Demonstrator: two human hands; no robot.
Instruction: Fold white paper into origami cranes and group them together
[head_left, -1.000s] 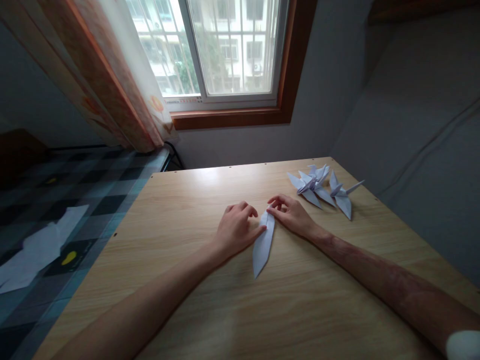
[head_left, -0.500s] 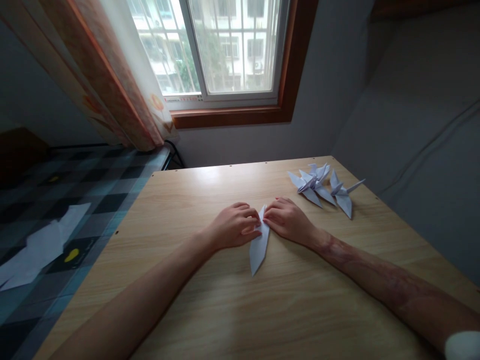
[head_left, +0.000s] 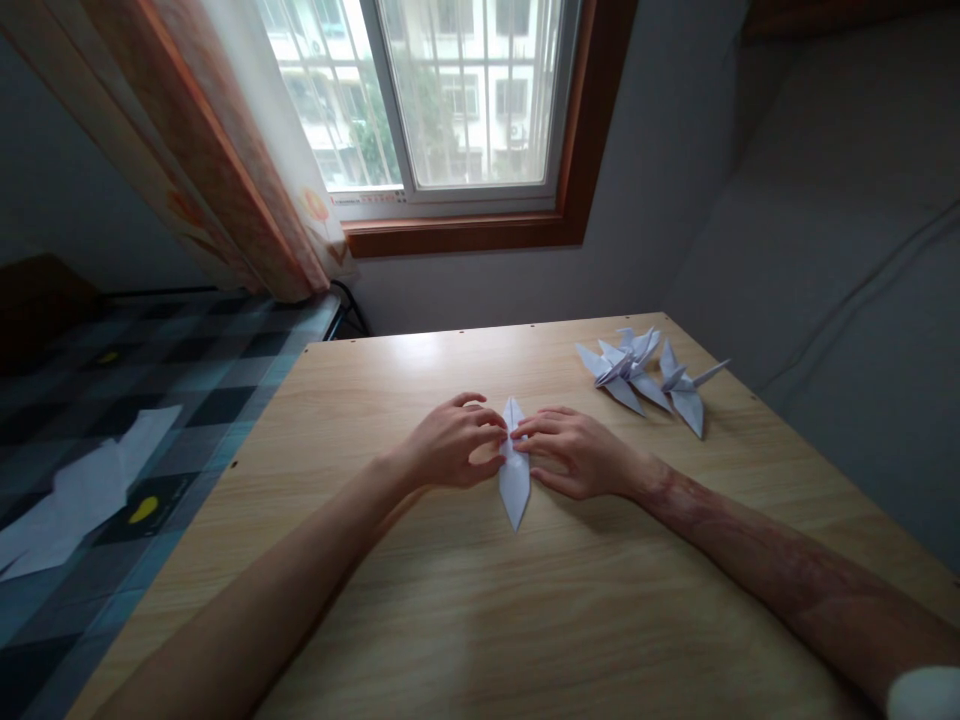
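Note:
A long, narrow piece of folded white paper (head_left: 515, 490), pointed at both ends, lies on the wooden table between my hands. My left hand (head_left: 454, 440) holds its left edge with bent fingers, the thumb lower down by the same edge. From the right, my right hand (head_left: 574, 450) has its fingertips on the middle of the paper, its thumb near the right edge. Fingers partly cover the upper half of the paper. Several white paper cranes (head_left: 630, 365) sit at the table's far right, one of them (head_left: 684, 390) slightly apart.
The pale wooden table (head_left: 360, 640) stands below a window (head_left: 472, 110) with a brown frame. To the left is a bed with a checked cover (head_left: 225, 405) and white paper sheets (head_left: 90, 490) on it. A curtain (head_left: 247, 180) hangs at the left.
The folded paper has turned from a slant to nearly straight and shifted slightly left and away. My left hand moved a little left; my right fingers now reach over the paper's middle.

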